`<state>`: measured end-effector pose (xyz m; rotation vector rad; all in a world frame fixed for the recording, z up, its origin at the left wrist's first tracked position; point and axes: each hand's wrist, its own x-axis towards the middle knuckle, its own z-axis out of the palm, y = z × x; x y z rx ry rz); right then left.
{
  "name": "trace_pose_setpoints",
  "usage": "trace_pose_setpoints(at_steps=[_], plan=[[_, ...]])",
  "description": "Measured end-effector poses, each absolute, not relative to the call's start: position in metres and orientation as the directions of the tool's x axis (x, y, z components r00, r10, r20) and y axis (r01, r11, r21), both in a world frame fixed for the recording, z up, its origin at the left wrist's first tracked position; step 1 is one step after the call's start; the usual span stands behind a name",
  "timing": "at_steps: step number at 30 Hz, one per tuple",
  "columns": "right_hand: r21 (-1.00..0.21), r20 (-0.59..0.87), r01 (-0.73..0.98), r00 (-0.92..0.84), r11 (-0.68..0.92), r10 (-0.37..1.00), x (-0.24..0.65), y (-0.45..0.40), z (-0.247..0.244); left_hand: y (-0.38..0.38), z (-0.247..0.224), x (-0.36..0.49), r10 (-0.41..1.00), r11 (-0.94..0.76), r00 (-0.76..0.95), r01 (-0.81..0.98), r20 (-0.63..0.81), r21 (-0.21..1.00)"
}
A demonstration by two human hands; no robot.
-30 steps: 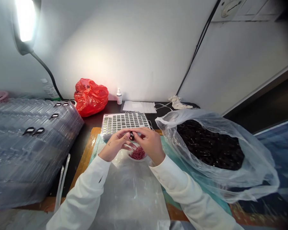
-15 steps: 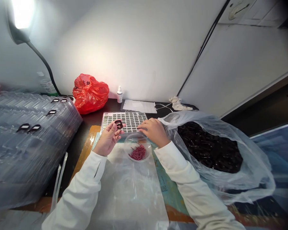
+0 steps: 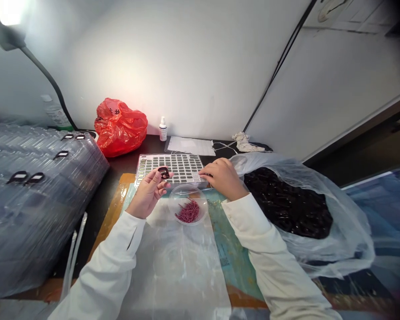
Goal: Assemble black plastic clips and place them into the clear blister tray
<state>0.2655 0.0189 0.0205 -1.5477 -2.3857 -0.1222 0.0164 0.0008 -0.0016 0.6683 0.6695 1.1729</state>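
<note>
Glossy dark-brown plastic piece with openings in it is up in the air between the thumb and fingers of the left hand, just above the near edge of a flat white tray with rows of small dark rectangles. That grip is narrow, closed on the piece, while the other fingers are loosely curled beneath it.

From where I'm standing, the right hand is palm down at the tray's near right corner, its thumb and fingertips drawn close together. I can't tell whether anything is pinched between them.

Below and between the two hands, a round clear plastic bowl holds a loose heap of thin dark-pink sticks. It stands at the far end of a pale translucent sheet.

Over on the right, a big clear plastic bag lies open around a mass of shiny dark pieces. To the left rises a bulky stack of clear plastic trays, with several small black pieces with white centres on it.

Along the wall I see a crumpled red plastic bag, a small white bottle, white paper sheets and a wrinkled off-white cloth.
</note>
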Motion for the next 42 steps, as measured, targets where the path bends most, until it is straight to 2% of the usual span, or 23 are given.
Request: trace_pose_setpoints(at_steps=[8, 13, 23, 32, 42], plan=[[-0.062, 0.358, 0.874, -0.431, 0.482, 0.828, 0.244, 0.020, 0.009, 0.002, -0.004, 0.016, 0.964, 0.237, 0.239, -0.590, -0.113, 0.772], [-0.060, 0.447, 0.923, -0.316, 0.381, 0.837, 0.253, 0.022, 0.010, 0.002, -0.002, 0.016, 0.971, 0.221, 0.209, -0.623, -0.113, 0.750], [0.016, 0.310, 0.971, -0.232, 0.238, 0.922, 0.260, 0.040, 0.016, 0.007, -0.006, 0.013, 0.983, 0.182, 0.146, -0.665, -0.112, 0.724], [0.078, 0.228, 0.965, -0.263, 0.251, 0.938, 0.251, 0.112, 0.025, 0.002, -0.004, 0.020, 0.971, 0.236, 0.186, -0.644, -0.150, 0.728], [0.153, 0.161, 0.944, -0.317, 0.294, 0.935, 0.247, 0.128, 0.019, -0.002, -0.008, 0.024, 0.958, 0.270, 0.251, -0.616, -0.140, 0.740]])
